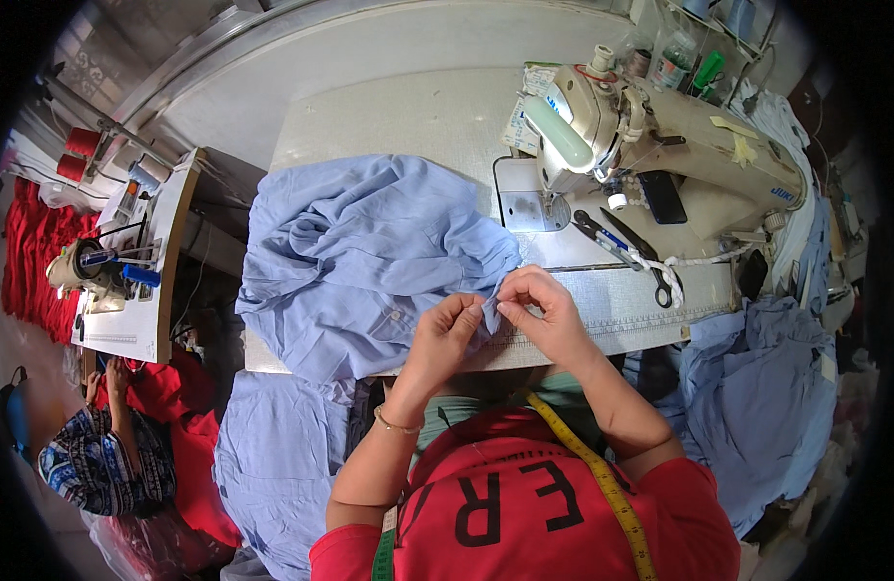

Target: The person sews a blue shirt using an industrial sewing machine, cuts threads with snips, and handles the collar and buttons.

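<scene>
A light blue buttoned shirt [360, 261] lies bunched on the sewing table in front of me. At its right end, near the table's front edge, both my hands pinch one edge of the cloth. My left hand [447, 329] grips it between thumb and fingers. Close beside it, my right hand [542, 302] is closed on the same edge, thumb against the curled forefinger. The bit of cloth between the fingertips is mostly hidden. The sewing machine's needle area [553, 208] stands beyond my right hand, apart from the shirt.
Scissors [665, 281], other dark-handled tools [611, 237] and a black phone [663, 197] lie by the sewing machine [689, 131]. More blue garments hang left [282, 455] and right [757, 397]. Far left, another person [108, 455] sits with red cloth below a second machine [89, 266].
</scene>
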Motion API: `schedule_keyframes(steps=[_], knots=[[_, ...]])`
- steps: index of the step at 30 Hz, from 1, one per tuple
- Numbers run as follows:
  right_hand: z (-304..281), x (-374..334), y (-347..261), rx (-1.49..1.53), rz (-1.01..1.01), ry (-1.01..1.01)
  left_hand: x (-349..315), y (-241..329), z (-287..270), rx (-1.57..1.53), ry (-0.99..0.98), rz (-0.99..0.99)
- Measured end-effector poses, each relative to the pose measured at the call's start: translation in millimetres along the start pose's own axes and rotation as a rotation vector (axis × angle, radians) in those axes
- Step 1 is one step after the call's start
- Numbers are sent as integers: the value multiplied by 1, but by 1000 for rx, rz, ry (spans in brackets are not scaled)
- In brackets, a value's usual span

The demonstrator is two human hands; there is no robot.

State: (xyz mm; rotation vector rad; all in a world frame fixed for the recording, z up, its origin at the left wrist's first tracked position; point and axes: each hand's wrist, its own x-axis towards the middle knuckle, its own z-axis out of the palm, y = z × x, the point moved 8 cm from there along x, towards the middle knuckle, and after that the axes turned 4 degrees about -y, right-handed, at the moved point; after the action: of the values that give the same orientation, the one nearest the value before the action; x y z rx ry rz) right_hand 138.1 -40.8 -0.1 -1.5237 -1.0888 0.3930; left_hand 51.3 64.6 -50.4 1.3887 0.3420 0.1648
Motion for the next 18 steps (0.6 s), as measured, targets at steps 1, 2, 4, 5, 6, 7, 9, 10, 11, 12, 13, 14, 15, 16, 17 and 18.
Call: schedule_keyframes(steps=[1,2,4,5,6,7,9,10,11,12,13,14,15,16,17,18], knots=[[1,0,0,-12,5,0,0,0,0,-2,-5,12],[1,0,-1,-25,9,0,1,0,0,-14,-11,11],[1,-1,-3,-54,4,-5,1,-1,1,-37,-22,10],[2,-1,-6,-69,-4,-10,1,-1,1,-44,-23,1],[2,-1,-9,-85,-11,-16,1,0,1,-51,-23,-9],[3,-1,-9,-75,1,-14,0,0,1,-58,-23,-18],[5,-1,-9,-58,26,-6,1,1,1,-36,-30,-5],[5,0,-10,-92,-1,-5,1,1,1,-26,-33,1],[6,1,-10,-124,-30,-4,1,1,2,-28,-37,0],[6,2,-11,-156,-60,-3,0,1,2,-31,-41,-1],[6,2,-14,-182,-101,-10,0,2,2,-33,-45,-3],[6,2,-17,-207,-142,-19,-1,2,3,-27,-45,-5],[6,2,-20,-233,-183,-27,-1,4,4,-21,-46,-7],[7,3,-21,-259,-185,-40,-1,5,4,-15,-46,-9],[7,3,-22,-284,-187,-53,-1,4,4,-2,-46,-11],[8,3,-22,-310,-189,-66,-1,3,4,11,-47,-13]])
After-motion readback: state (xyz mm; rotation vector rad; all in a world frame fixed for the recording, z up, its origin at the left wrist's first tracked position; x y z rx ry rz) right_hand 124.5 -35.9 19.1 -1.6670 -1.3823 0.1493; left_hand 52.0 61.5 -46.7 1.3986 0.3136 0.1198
